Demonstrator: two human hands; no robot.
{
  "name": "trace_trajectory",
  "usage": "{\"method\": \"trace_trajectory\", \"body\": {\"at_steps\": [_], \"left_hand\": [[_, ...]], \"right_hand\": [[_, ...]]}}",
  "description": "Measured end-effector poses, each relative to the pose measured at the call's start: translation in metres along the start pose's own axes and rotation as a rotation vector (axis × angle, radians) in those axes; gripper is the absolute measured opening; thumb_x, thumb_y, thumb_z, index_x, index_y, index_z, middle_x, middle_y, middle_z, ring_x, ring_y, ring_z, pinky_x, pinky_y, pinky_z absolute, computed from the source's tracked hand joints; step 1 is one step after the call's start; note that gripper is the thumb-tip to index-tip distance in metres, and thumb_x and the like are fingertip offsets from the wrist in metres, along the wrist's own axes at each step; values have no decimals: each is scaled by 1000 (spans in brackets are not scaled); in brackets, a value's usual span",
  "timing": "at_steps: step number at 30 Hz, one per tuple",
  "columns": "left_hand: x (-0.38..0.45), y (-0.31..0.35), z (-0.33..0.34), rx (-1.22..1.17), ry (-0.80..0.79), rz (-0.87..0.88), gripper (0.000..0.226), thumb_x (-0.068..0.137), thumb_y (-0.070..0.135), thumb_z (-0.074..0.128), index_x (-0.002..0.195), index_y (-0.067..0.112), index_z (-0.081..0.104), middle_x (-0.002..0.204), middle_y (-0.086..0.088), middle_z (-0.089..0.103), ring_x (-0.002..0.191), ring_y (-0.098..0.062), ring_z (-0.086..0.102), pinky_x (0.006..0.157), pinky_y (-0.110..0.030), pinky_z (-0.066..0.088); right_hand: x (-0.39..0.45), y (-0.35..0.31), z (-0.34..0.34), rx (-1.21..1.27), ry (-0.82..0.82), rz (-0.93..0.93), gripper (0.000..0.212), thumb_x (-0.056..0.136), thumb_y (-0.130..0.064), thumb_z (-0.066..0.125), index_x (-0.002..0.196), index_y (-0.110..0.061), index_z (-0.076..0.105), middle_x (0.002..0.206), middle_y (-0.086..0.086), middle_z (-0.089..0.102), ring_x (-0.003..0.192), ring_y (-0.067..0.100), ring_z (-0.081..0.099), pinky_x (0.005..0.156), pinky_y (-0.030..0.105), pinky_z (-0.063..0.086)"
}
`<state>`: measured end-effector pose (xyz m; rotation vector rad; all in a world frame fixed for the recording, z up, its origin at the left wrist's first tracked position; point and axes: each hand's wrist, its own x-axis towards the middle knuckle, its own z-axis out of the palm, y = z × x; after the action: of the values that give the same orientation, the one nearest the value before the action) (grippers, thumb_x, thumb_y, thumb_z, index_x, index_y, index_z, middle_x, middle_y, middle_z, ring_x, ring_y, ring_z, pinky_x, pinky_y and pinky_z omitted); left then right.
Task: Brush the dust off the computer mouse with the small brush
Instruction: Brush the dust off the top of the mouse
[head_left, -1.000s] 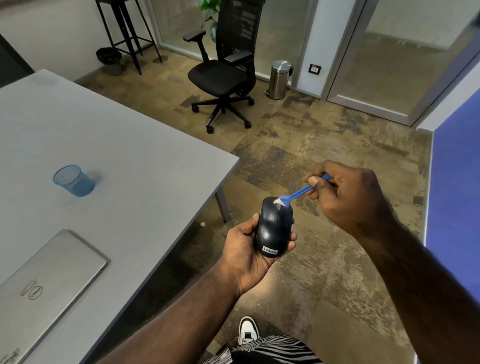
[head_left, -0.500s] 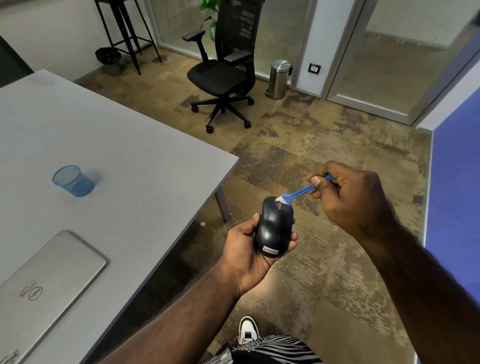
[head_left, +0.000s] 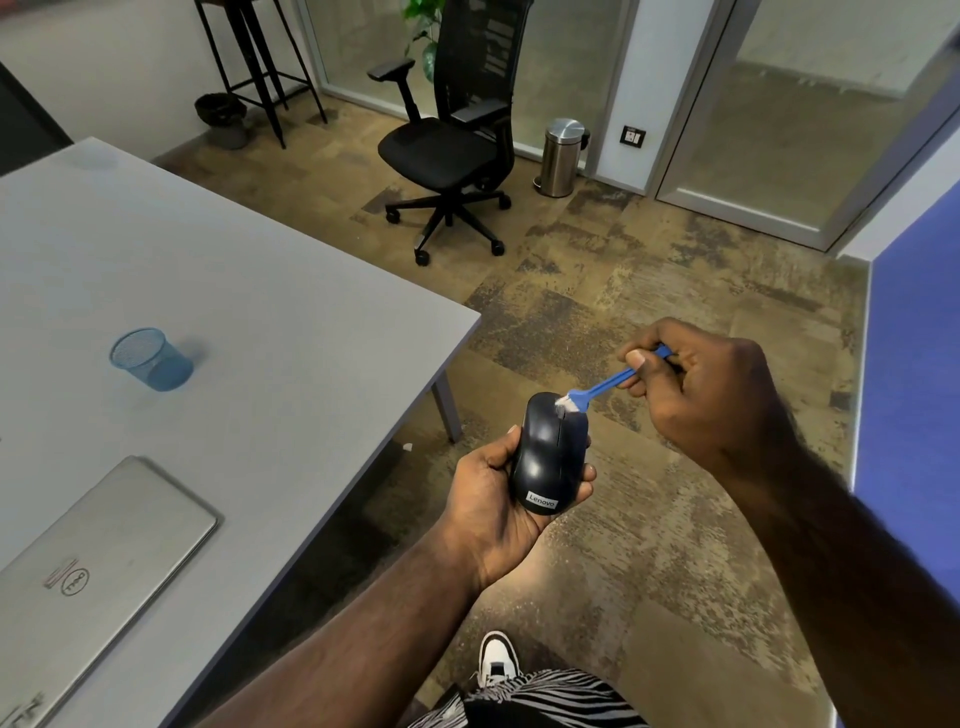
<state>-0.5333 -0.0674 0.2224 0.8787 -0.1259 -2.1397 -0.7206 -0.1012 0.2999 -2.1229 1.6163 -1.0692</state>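
A black Lenovo computer mouse rests in the palm of my left hand, held over the floor just off the table's corner, its label end toward me. My right hand pinches the handle of a small blue brush between thumb and fingers. The brush's white bristles touch the far top of the mouse, around the scroll wheel. The rear of the handle is hidden inside my fist.
A grey table fills the left, carrying a blue mesh cup and a closed silver laptop. A black office chair and a steel bin stand further off. A blue partition lies on the right.
The brush tip has shifted slightly right and toward me across the front of the mouse. My left hand and the mouse have stayed almost still.
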Motion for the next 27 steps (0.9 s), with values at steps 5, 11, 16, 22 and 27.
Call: {"method": "trace_trajectory", "body": {"at_steps": [5,11,16,22,27], "left_hand": [[0,0,1,15,12,3,52,99,34,34,126,-3,59,123,-27,62,89,-38,64,75,-41,58],[1,-1,1,47,22,2,51,99,36,35,123,-2,59,110,-25,67,85,-35,66,75,-40,58],[1,-3,1,70,27,0,46,97,33,40,129,5,58,117,-24,66,90,-38,67,75,-41,59],[2,-3,-1,67,40,8,47,97,33,39,129,3,56,113,-25,66,87,-37,66,75,-41,58],[3,1,-1,-16,10,13,51,99,34,34,121,-3,62,116,-26,65,88,-37,64,77,-41,57]], "right_hand": [[2,0,1,-6,-4,-4,13,92,-8,60,94,-15,71,71,0,71,63,19,71,53,43,58],[-6,-9,7,83,-152,-60,14,90,-18,57,93,-21,70,70,-6,70,62,13,70,51,41,57],[0,-8,12,-37,-19,-59,14,93,-10,59,98,-14,72,74,0,72,65,18,70,55,38,58],[-2,-9,8,82,-184,-113,14,87,-19,57,89,-19,71,68,-7,70,59,12,68,49,38,55],[-5,3,8,39,-11,-64,13,92,-15,58,95,-19,70,73,-1,72,62,17,71,51,42,57]]}}
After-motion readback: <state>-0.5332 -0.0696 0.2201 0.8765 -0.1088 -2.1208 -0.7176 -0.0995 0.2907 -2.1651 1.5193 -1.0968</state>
